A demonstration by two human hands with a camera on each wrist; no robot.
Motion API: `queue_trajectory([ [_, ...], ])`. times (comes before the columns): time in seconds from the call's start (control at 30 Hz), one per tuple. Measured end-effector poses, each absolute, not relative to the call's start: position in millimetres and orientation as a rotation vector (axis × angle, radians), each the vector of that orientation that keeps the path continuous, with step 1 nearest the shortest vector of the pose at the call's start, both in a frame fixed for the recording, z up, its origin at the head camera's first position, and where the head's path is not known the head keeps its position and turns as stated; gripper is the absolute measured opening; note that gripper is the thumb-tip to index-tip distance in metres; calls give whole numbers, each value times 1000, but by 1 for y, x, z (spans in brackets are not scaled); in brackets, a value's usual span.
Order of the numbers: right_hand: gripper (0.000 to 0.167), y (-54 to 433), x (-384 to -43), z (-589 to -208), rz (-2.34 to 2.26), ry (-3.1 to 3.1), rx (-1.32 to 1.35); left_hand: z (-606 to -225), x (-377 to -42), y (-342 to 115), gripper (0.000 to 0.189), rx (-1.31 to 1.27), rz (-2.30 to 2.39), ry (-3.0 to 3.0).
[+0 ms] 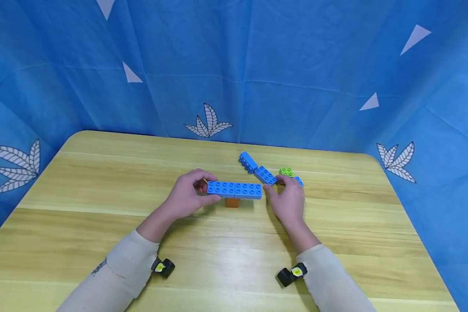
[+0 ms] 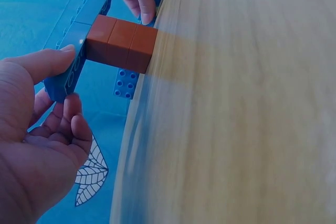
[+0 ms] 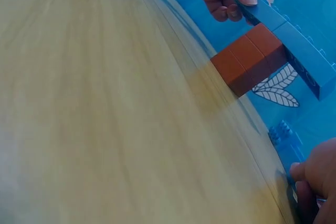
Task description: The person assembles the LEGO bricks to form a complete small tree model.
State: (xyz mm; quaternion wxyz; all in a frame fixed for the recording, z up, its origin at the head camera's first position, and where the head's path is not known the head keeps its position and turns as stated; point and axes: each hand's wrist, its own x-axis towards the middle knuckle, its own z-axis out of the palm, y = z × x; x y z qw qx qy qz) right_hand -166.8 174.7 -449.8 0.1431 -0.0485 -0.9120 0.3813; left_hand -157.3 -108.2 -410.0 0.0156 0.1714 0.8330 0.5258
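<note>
In the head view, two blue bricks [image 1: 234, 190] lie end to end across the top of a brown-orange stack [image 1: 232, 203]. The wrist views show this stack [image 2: 122, 43] as several bricks high, standing on the table. My left hand [image 1: 187, 196] pinches the left end of the blue row between thumb and fingers. To the right of the row, my right hand [image 1: 288, 201] grips the near end of a loose blue brick [image 1: 264, 174] on the table. Its fingertips are partly hidden in the right wrist view, where the hand [image 3: 320, 174] sits at the edge.
Beyond the loose brick, another blue brick [image 1: 248, 161] lies on its side. A green brick [image 1: 286, 171] and a partly covered blue brick [image 1: 298, 181] are just past my right hand. A blue curtain [image 1: 234, 65] hangs behind the wooden table [image 1: 226, 268].
</note>
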Motion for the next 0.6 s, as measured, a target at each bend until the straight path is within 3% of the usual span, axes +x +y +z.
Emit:
queue_trajectory([
  [0.37,37,176,-157,-447,1284,-2522,-198,-410,-156,-106,37,515,1630,2581],
  [0.6,34,180,-149,-432,1338,-2466,-77,-410,-158,-104,36,517,1633,2587],
])
